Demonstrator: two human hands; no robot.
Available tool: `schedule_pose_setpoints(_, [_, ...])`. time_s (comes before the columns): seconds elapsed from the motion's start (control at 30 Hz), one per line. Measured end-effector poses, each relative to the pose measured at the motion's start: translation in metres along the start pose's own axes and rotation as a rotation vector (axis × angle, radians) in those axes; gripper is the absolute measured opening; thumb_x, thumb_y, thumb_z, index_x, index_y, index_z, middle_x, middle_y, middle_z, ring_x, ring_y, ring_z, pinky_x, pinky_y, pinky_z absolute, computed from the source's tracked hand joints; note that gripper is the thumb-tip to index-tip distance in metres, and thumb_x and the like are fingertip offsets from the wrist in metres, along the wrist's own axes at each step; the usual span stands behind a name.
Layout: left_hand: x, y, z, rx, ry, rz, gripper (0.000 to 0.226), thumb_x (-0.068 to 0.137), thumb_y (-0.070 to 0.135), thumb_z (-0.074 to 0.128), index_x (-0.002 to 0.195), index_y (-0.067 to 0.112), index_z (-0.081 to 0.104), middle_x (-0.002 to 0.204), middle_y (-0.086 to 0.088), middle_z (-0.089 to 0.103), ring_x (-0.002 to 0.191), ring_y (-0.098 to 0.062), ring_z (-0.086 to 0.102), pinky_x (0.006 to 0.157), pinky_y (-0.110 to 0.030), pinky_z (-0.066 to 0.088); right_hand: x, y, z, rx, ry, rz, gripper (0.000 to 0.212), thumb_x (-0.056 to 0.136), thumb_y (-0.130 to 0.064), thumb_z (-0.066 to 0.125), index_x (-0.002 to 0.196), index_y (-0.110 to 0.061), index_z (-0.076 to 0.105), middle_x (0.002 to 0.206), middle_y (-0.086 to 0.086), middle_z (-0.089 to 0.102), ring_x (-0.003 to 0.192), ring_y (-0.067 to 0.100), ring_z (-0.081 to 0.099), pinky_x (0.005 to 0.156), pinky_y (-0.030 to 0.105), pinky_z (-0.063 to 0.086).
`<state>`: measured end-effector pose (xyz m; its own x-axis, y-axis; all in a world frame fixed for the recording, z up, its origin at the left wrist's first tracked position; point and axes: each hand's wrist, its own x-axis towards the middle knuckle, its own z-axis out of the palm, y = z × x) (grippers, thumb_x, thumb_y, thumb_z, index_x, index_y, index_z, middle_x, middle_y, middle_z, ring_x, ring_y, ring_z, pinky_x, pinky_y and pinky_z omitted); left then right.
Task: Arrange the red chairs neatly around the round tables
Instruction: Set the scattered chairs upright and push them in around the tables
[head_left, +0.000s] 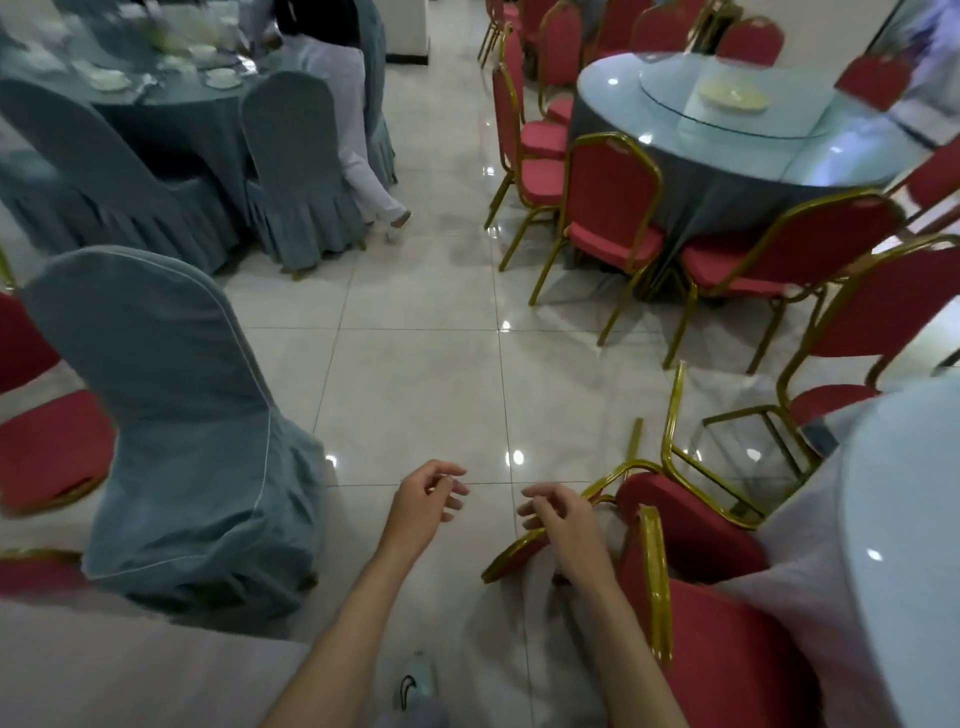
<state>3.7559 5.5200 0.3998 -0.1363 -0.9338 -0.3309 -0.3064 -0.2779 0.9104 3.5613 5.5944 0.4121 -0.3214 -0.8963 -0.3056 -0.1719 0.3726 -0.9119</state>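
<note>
Lower left, a grey-blue fabric-covered chair (182, 415) crowds the aisle; at bottom centre the left hand (423, 512) hangs empty, fingers loosely curled. The right hand (563, 540) lies over the gold top rail of the red padded metal-framed chair (696, 525), fingers curled, actual grip unclear, probably to steer it toward the pale glass-topped round table (909, 545) at lower right. A second red gold-framed chair (872, 312) stands near on the right and may block it.

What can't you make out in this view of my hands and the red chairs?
Head view:
- Whether the right hand grips the gold frame of the red chair: its fingers cover the contact.
- The near round table: cut off by the right edge.
- The dishes on the far table: blurred.
</note>
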Motion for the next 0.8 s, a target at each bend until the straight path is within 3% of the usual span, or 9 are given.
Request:
schedule_pose_setpoints(0.13, [0.049,0.016,-0.019,0.0,-0.032,0.006,0.025,0.106,0.014,0.048,0.103,0.024,0.07,0.09,0.003,0.076,0.081,-0.016,0.072,0.069,-0.024,0.06,0.041,-0.024,0.027,0.02,0.056,0.019,0.017,0.104,-0.016,0.055,0.106,-0.022,0.071,0.09,0.0,0.076,0.082,0.016,0.073,0.072,0.028,0.059])
schedule_pose_setpoints(0.4, [0.154,0.05,-0.028,-0.015,-0.162,-0.014,0.026,0.104,0.01,0.049,0.099,0.022,0.071,0.087,-0.001,0.077,0.078,-0.021,0.072,0.066,-0.027,0.055,0.135,-0.058,0.056,0.092,0.122,0.033,0.019,0.104,-0.016,0.054,0.105,-0.024,0.071,0.09,-0.002,0.077,0.081,0.015,0.073,0.076,0.035,0.061])
schedule_pose_setpoints(0.67, [0.299,0.095,-0.036,0.078,-0.255,0.004,0.022,0.103,0.01,0.052,0.102,0.019,0.072,0.088,-0.003,0.077,0.076,-0.018,0.071,0.067,-0.029,0.056,0.276,-0.054,0.059,0.217,0.22,0.221,0.021,0.102,-0.014,0.053,0.104,-0.023,0.071,0.092,0.0,0.078,0.087,0.019,0.073,0.082,0.037,0.059])
schedule_pose_setpoints(0.8, [0.35,0.12,-0.027,0.127,-0.312,0.012,0.024,0.103,0.007,0.051,0.102,0.017,0.072,0.087,-0.004,0.077,0.075,-0.019,0.07,0.066,-0.029,0.055,0.328,-0.058,0.047,0.256,0.234,0.314,0.018,0.1,-0.012,0.055,0.103,-0.02,0.071,0.094,0.003,0.078,0.086,0.02,0.073,0.075,0.032,0.053])
